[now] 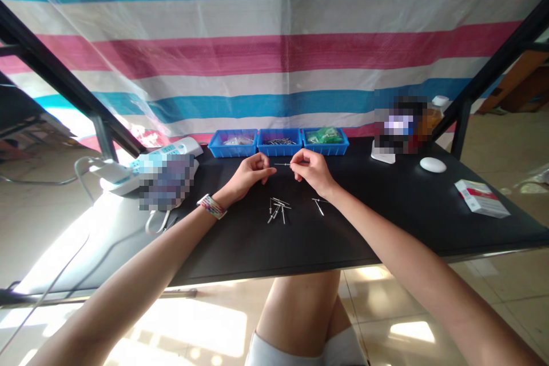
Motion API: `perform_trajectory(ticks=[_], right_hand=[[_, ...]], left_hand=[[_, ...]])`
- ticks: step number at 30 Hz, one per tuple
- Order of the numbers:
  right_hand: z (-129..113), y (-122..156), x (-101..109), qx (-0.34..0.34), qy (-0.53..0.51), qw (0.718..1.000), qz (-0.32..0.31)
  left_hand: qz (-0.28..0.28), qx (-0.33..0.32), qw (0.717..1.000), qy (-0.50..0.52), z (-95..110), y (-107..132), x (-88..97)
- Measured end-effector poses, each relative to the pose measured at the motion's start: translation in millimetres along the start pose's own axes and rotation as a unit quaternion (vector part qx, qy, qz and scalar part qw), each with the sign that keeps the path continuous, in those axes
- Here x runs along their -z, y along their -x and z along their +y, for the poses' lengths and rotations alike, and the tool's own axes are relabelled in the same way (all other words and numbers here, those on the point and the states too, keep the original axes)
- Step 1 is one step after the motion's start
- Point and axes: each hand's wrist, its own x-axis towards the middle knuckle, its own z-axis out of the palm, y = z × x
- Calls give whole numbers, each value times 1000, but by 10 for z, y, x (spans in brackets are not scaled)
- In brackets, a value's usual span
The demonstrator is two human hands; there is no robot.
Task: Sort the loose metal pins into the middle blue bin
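My right hand (312, 170) pinches a blind rivet (282, 164) between thumb and fingertips, its thin silver stem pointing left. Close to the stem's tip is my left hand (254, 171), its thumb and fingers pressed together; whether anything small is in them is hidden. Below the hands, a loose pile of blind rivets (278, 207) lies on the black table (240, 251). A few more rivets (319, 206) rest by my right wrist. The middle blue bin (279, 149) behind the hands contains many similar metal pieces.
A left blue bin (234, 150) holds a clear bag; a right bin (326, 149) holds a green bag (326, 135). A power strip (171, 151) and cable stand left. Rightward are a white mouse (433, 164), a small box (481, 199) and a bottle (438, 110).
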Motion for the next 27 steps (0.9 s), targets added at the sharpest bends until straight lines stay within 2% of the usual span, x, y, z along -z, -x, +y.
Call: perform_trajectory(ticks=[4,7,9,11,14,17,20,27], right_hand=[[-34,-152,50,63,69,990,108],[-46,-377,98,116,176,961,179],[-38,-541,128,148,245,944,163],[-19,-667,154,148,293,935,135],[9,-712,190,143,308,930,138],[8,-580,233,157,291,934,133],[-22,-375,278,164,277,941,101],[-40,-145,284,195,283,936,77]], left_hand=[[-38,1,998,-45,17,24,9],[-101,5,990,-100,66,52,9],[-144,3,980,-136,110,71,3],[-178,-14,967,-181,149,92,-1],[-215,-49,945,-242,179,124,-3],[-239,-74,927,-280,185,150,-10],[-248,-89,915,-306,201,167,-30],[-234,-104,909,-328,168,168,-54]])
